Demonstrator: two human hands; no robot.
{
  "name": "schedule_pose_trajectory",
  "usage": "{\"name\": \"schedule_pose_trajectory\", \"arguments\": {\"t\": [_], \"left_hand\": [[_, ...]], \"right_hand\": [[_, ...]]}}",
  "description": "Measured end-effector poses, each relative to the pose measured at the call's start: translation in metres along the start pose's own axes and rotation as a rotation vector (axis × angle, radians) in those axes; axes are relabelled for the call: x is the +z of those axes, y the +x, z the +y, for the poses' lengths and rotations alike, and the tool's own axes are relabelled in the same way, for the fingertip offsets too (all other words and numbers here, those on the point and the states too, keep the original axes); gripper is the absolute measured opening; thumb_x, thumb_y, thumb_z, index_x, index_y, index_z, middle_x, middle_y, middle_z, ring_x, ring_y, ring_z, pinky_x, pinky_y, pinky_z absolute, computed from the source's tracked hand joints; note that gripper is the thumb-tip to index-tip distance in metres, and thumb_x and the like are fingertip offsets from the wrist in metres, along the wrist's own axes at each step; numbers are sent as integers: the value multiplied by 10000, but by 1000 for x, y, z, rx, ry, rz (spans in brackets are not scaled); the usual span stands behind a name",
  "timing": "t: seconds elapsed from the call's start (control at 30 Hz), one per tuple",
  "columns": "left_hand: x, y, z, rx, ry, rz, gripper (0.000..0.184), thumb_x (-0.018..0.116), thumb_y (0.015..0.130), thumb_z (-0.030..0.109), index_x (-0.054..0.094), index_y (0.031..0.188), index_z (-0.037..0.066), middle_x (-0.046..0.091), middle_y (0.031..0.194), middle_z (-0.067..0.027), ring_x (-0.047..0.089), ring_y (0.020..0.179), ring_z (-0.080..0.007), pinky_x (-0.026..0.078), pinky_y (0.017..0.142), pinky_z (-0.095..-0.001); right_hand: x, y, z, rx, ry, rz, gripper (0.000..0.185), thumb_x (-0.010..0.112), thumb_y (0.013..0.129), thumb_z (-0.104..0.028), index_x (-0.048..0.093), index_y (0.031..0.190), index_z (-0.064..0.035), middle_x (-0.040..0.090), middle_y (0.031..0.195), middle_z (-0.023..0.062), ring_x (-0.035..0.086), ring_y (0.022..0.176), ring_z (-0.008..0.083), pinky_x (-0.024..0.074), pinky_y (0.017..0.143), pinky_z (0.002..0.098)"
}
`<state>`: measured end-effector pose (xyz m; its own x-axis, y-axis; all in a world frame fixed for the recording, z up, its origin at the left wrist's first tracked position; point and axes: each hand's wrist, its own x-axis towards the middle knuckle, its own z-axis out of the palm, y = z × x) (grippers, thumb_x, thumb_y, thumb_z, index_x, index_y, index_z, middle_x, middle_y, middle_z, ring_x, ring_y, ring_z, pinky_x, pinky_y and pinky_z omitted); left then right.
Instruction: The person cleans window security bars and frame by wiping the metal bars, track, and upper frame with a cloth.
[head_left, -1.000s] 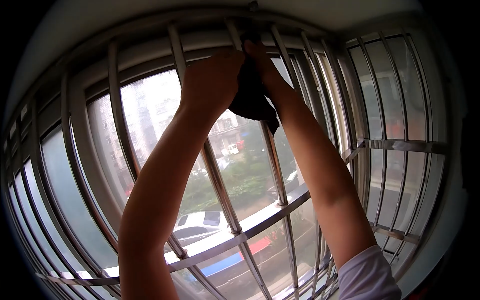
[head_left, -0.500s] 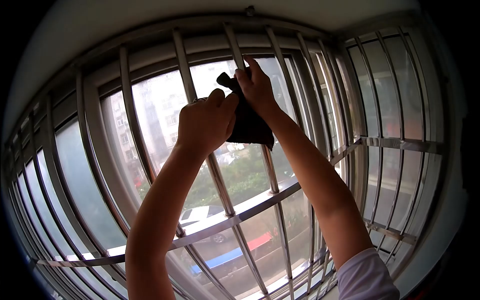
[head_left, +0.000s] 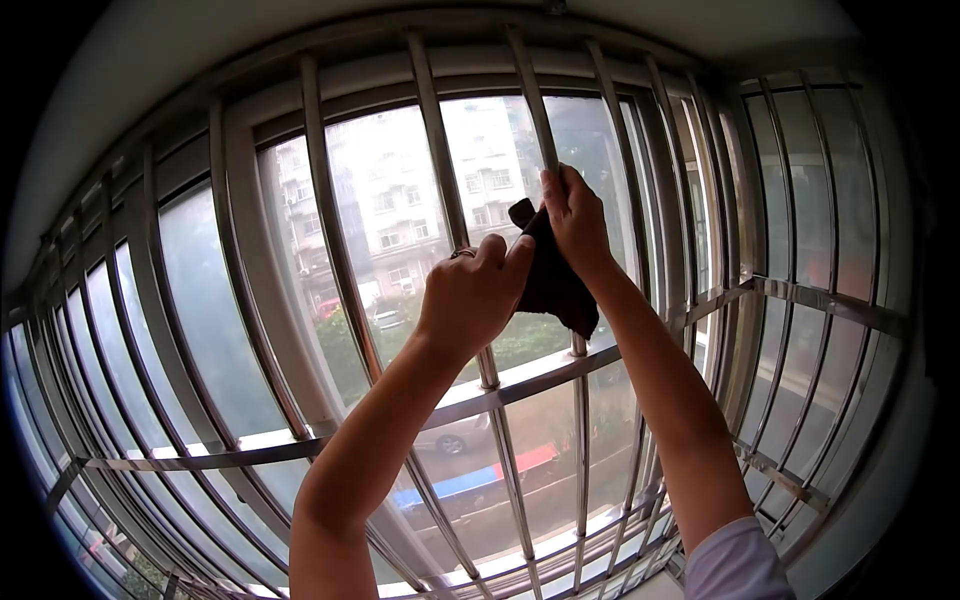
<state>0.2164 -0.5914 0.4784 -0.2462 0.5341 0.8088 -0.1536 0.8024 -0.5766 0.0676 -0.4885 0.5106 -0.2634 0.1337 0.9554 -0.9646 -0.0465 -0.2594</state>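
Note:
A dark cloth (head_left: 558, 290) hangs bunched against an upright metal bar (head_left: 532, 105) of the window grille. My right hand (head_left: 580, 222) is closed on its upper right part, fingers over the bar. To the left, my left hand (head_left: 470, 295) is curled shut, thumb and forefinger against the cloth's left edge. A ring shows on one finger. This hand covers part of the neighbouring bar (head_left: 438, 140); whether its fingers also go round that bar is hidden. The cloth's lower corner droops to just above the flat crossbar (head_left: 535, 383).
Several more upright bars stand on both sides, with a side grille (head_left: 825, 190) turning inward at right. Behind them is a framed window pane (head_left: 385, 180). Outside are a building (head_left: 400, 225), greenery, a parked car (head_left: 450, 437) and a blue and red strip (head_left: 470, 482).
Both hands and the cloth have come down along the bars, closer to the crossbar. The camera view has shifted, so the grille sits differently in the picture.

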Motion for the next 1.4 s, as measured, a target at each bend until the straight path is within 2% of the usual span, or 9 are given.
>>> {"name": "schedule_pose_trajectory", "arguments": {"t": [0.27,0.53,0.67,0.77,0.9,1.17,1.23,1.3,1.4], "left_hand": [[-27,-31,27,-120,-144,-441,384,640,834,412,647,960,49,632,739,-77,663,677,-221,534,573,-329],[-51,-77,40,-392,-593,-723,272,620,843,310,647,887,43,641,754,-114,638,715,-316,483,613,-402],[-54,-103,31,-619,-1166,-420,306,587,912,347,603,854,46,568,703,-52,540,653,-150,432,582,-301],[-77,-118,30,-971,-1820,-293,253,526,973,310,581,971,63,574,841,41,502,745,-23,414,628,-197],[-102,-133,39,-1348,-2003,382,235,558,954,262,587,1101,82,626,980,-6,597,866,-77,498,773,-226],[-126,-148,-42,-926,-512,792,261,518,972,230,540,1150,41,534,1088,-45,575,929,-100,513,773,-253],[-115,-163,-64,-815,-216,679,294,478,985,219,500,1194,14,372,1251,-80,539,1001,-133,509,805,-272],[-101,-166,-65,-794,33,411,439,510,956,218,413,1291,-48,307,1329,-205,402,1195,-333,417,942,-419],[-91,-158,-68,-713,204,211,585,558,903,158,288,1340,-123,222,1371,-331,311,1229,-509,369,979,-541]], "right_hand": [[-22,-76,14,-1,21,-127,305,483,981,-259,523,1151,-9,593,703,134,626,629,237,480,584,344],[-48,-162,8,-229,-224,17,364,566,913,-289,570,1190,-53,489,1123,135,470,1112,298,379,957,418],[-50,-185,-22,-370,-126,-54,175,622,842,-203,597,745,-60,541,931,101,536,876,264,424,755,375],[-28,-191,-57,-370,90,-189,256,631,847,-222,542,686,-45,541,772,80,543,708,243,432,630,351],[12,-185,-85,-143,384,-273,246,657,858,-255,586,800,-27,549,832,89,535,622,220,440,563,316],[67,-186,-115,-244,90,-300,641,664,833,-402,408,1310,-58,412,1290,214,465,1189,380,444,950,448],[75,-188,-120,-158,109,-401,817,668,821,-438,269,1408,-32,553,1123,203,621,946,338,525,791,414],[74,-186,-133,-5,129,-638,880,686,816,-331,170,1443,9,653,952,186,679,711,316,552,616,385],[86,-192,-129,-46,28,-551,834,666,814,-208,163,1440,17,639,1031,238,674,725,349,545,611,404]]}}
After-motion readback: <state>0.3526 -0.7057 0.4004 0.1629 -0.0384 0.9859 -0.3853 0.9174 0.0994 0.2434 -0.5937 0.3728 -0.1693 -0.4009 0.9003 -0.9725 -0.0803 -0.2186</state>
